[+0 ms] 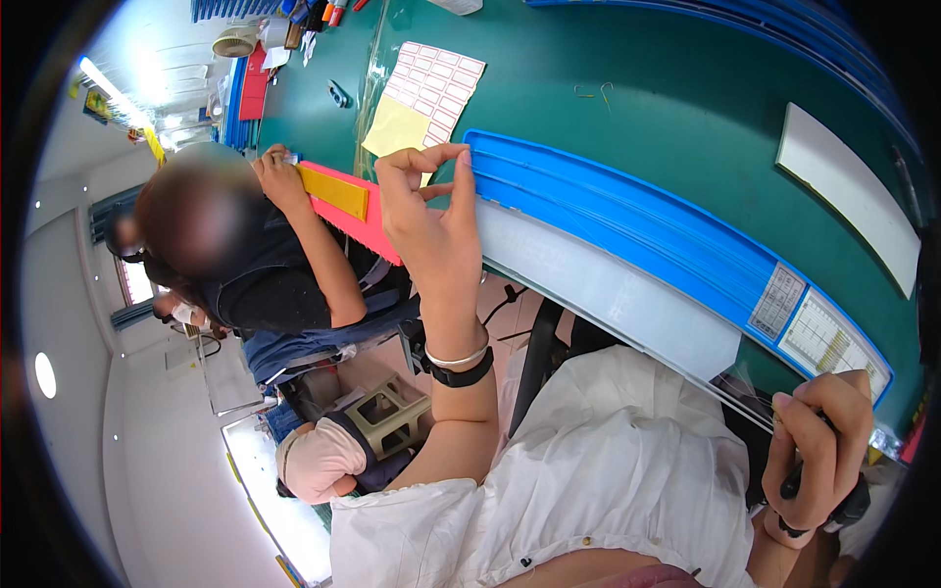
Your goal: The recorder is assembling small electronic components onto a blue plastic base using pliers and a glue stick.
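Observation:
My left hand (pixel 431 216) is raised at the left end of a long blue tray (pixel 608 216), its thumb and index fingertips pinched together at the tray's corner. Whatever lies between those fingertips is too small to make out. Low at the right, my right hand (pixel 823 446) is closed, with thin clear strands (pixel 753 394) at its fingertips. Something black shows partly within its curled fingers. Between my hands, a whitish translucent strip (pixel 598 294) lies along the table's near edge, alongside the tray. Printed labels (pixel 779 299) cover the tray's right end.
On the green table (pixel 549 83) lie a label sheet (pixel 431 83), a yellow paper (pixel 397 127), small hooked wires (pixel 595 95) and a white board (pixel 848 186). At left a co-worker (pixel 265 265) sits close, beside a pink board (pixel 363 220) with a yellow block (pixel 333 191).

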Tool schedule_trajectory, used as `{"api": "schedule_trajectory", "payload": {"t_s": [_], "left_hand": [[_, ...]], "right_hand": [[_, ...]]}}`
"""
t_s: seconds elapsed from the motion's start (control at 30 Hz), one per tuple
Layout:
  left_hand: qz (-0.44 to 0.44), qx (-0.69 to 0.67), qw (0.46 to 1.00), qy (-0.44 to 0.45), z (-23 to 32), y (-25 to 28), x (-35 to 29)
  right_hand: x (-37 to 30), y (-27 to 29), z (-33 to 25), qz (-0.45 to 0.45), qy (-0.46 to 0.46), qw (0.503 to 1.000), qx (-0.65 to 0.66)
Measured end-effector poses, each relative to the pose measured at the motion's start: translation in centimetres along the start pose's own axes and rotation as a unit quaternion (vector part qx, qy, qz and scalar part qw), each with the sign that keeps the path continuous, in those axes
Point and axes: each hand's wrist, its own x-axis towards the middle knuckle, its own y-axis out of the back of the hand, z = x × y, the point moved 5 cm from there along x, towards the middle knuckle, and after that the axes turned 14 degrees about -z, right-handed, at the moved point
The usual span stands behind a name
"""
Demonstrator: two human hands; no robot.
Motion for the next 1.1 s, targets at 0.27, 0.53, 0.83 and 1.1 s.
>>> {"api": "schedule_trajectory", "payload": {"t_s": [0.27, 0.53, 0.83, 1.1], "left_hand": [[-0.002, -0.012, 1.000, -0.004, 0.0, 0.1, -0.1], [0.001, 0.119, 0.989, -0.093, -0.1, 0.5, -0.3], [-0.012, 0.097, 0.991, -0.094, 0.0, 0.3, -0.1], [0.017, -0.046, 0.998, -0.029, -1.2, 0.3, -0.2]], "right_hand": [[0.1, -0.1, -0.1, 0.003, 0.008, 1.000, -0.004], [0.2, -0.2, -0.1, -0.001, 0.007, 1.000, 0.003], [0.2, -0.3, -0.2, 0.001, -0.002, 1.000, 0.008], [0.1, -0.3, -0.2, -0.001, -0.006, 1.000, 0.008]]}}
